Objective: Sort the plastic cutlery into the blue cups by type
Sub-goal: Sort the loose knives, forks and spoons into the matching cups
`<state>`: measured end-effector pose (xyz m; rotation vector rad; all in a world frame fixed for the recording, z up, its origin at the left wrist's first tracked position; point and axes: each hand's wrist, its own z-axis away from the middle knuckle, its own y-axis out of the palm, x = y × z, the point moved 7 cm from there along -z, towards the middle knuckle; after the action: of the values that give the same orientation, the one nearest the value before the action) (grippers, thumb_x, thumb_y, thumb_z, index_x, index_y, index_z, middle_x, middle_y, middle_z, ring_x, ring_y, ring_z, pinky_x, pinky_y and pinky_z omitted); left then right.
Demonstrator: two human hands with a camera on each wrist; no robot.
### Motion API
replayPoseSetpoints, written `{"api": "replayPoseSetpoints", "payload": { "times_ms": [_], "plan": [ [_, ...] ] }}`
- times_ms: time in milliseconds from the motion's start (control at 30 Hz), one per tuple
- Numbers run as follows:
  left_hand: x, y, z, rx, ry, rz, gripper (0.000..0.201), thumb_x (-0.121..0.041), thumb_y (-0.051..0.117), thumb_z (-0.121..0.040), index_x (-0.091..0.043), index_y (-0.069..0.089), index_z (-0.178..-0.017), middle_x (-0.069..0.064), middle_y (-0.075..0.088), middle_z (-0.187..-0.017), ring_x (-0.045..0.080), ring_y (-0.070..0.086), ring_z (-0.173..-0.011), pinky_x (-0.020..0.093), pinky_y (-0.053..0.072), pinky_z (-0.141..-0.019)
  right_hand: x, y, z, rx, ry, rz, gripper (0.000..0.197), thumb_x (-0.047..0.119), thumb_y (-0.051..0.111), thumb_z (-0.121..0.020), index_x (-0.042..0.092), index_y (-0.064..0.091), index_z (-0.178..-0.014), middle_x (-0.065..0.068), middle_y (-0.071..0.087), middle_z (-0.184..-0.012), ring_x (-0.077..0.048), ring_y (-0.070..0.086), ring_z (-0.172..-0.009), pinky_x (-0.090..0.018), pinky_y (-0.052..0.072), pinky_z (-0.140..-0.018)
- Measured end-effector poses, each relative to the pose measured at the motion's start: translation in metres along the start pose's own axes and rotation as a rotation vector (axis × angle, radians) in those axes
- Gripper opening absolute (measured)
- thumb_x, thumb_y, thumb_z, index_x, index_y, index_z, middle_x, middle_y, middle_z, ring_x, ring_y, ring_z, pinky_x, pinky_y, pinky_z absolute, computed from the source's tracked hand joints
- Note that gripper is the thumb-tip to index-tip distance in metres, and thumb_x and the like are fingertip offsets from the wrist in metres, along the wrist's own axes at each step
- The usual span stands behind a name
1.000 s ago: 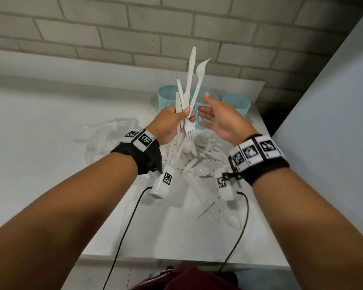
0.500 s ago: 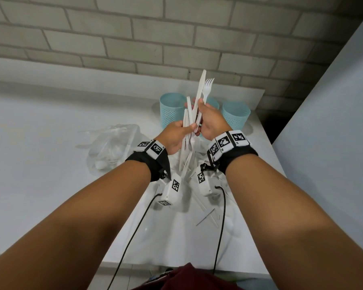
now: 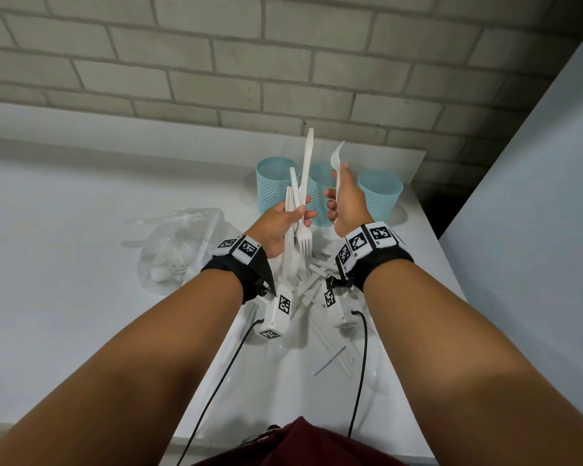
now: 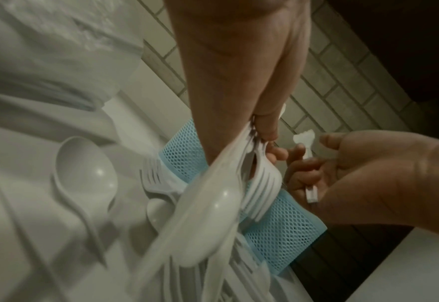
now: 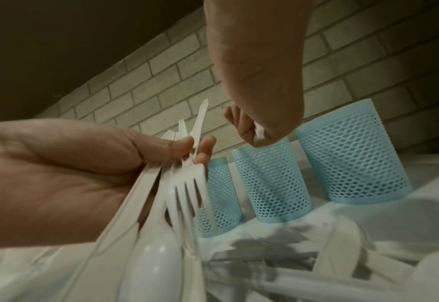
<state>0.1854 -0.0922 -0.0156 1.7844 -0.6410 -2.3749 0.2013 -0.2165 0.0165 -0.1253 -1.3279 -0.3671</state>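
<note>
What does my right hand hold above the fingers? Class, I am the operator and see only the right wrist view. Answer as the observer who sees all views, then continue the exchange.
Observer: In the head view, your right hand grips a single white piece. Its rounded end rises above the fingers.
Operator: What lies left of the pile?
Observer: A clear plastic bag lies on the table.
Operator: Are there any loose spoons?
Observer: The left wrist view shows one spoon lying on the table.
</note>
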Motion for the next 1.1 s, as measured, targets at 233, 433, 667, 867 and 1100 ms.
{"api": "replayPoseSetpoints", "payload": {
  "times_ms": [233,433,667,867,1100],
  "plan": [
    [-0.002,-0.002,-0.003,0.005,0.012,0.049,0.026,-0.007,0.046,-0.097,-0.007,0.053,-0.122,0.004,0.062,-0.088,0.011,0.058,-0.078,0.021,0.053,-0.073,-0.022,0.006,-0.003,0.15,0.053,-0.019,0.02,0.033,0.055,-0.094,0.015,0.051,-0.085,0.003,0.038,-0.063,-0.004,0.031,-0.048,-0.015,0.029,-0.038],
    [-0.007,-0.016,-0.002,-0.029,0.036,0.147,0.011,-0.009,0.05,-0.095,-0.013,0.058,-0.101,0.005,0.064,-0.091,0.016,0.061,-0.08,0.03,0.056,-0.07,-0.047,0.008,0.006,0.473,0.128,0.209,0.049,0.053,0.076,-0.061,0.022,0.066,-0.098,0.009,0.034,-0.059,-0.003,0.022,-0.042,-0.016,0.022,-0.034],
    [-0.01,-0.02,0.0,-0.089,0.066,0.185,0.007,-0.014,0.054,-0.093,-0.011,0.06,-0.094,0.007,0.064,-0.092,0.017,0.063,-0.079,0.031,0.056,-0.074,-0.059,0.0,0.006,0.464,0.174,0.262,0.014,0.023,0.073,-0.079,0.017,0.06,-0.08,0.008,0.043,-0.05,-0.003,0.025,-0.035,-0.015,0.024,-0.032],
    [-0.014,-0.027,0.001,-0.152,0.088,0.175,0.011,-0.022,0.048,-0.097,-0.015,0.056,-0.095,0.003,0.065,-0.098,0.016,0.061,-0.087,0.03,0.051,-0.081,-0.052,-0.016,0.008,0.421,0.216,0.269,0.013,0.015,0.068,-0.084,0.015,0.056,-0.079,0.006,0.046,-0.057,-0.003,0.028,-0.037,-0.014,0.024,-0.03],
    [-0.006,-0.017,0.003,-0.061,0.021,0.247,0.024,-0.017,0.049,-0.096,-0.008,0.052,-0.118,0.001,0.065,-0.095,0.009,0.065,-0.071,0.022,0.055,-0.06,-0.037,-0.035,-0.006,0.153,0.165,-0.261,0.009,0.01,0.065,-0.086,0.013,0.057,-0.085,0.003,0.052,-0.068,-0.002,0.034,-0.043,-0.013,0.028,-0.034]
  ]
}}
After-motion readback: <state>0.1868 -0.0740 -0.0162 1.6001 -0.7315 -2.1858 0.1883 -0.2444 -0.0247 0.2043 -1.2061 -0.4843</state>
